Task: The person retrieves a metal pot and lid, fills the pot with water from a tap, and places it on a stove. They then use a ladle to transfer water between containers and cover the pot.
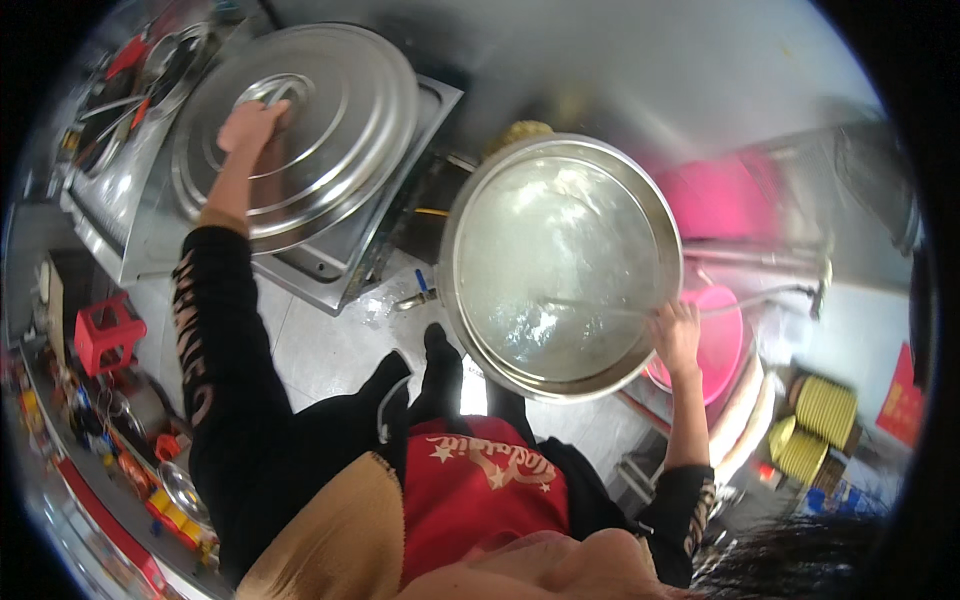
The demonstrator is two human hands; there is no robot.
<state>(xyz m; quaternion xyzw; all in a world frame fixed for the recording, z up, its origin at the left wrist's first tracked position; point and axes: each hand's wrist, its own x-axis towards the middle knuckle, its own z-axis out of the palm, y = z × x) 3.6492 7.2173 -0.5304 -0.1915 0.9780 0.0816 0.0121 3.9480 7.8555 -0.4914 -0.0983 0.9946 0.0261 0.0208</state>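
My left hand (251, 127) grips the handle of a large round stainless steel lid (360, 97), which is over the metal stand at the upper left. In front of me is a big steel pot (669, 225), nearly full of clear, rippling liquid (540, 247). A tap with a blue lever (417, 298) sticks out from its left side. At the pot's right rim my right hand (677, 337) is closed around a thin pale hose (735, 302). One end of the hose reaches into the liquid; the other runs right towards a wall fitting.
Utensils (124, 112) and a slotted metal tray lie at the far left. A red plastic stool (110, 334) is on the lower left floor. Beyond the pot's right side are a pink basin (720, 345), pale sacks or rolls (742, 420) and yellow stacked items (825, 411).
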